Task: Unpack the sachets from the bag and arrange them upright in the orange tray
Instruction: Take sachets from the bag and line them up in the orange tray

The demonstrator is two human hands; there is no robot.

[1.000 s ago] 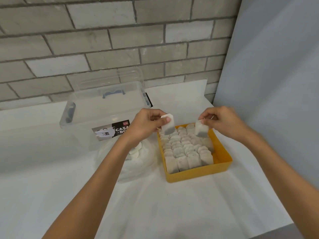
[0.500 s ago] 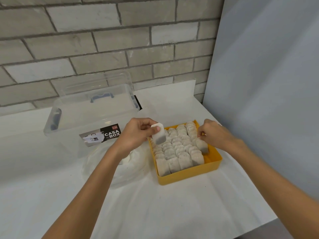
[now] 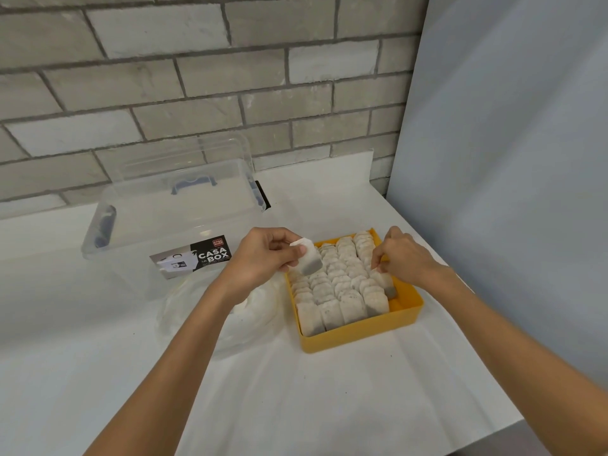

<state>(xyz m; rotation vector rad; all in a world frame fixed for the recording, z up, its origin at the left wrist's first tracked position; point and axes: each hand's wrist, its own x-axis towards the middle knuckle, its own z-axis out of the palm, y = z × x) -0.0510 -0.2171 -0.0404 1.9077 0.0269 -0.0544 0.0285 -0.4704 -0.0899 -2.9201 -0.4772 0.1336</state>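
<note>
We log: left hand [image 3: 263, 255] fingers [image 3: 297, 250] pinch one sachet [image 3: 308, 260], held just above the orange tray [image 3: 362, 335] rim. Right hand [image 3: 403, 255] fingers pinch a second sachet [image 3: 384, 283], seating it in the open column below them. Risk — a sideways push there topples the upright neighbours [image 3: 335, 284], or the sachet ends up leaning. The bag [image 3: 253, 314] lies under the left wrist.

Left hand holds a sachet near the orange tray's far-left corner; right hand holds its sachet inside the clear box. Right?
No. The head view shows the right hand holding its sachet inside the orange tray, at its right side, not the clear box. The left hand holds the other sachet as stated.
</note>
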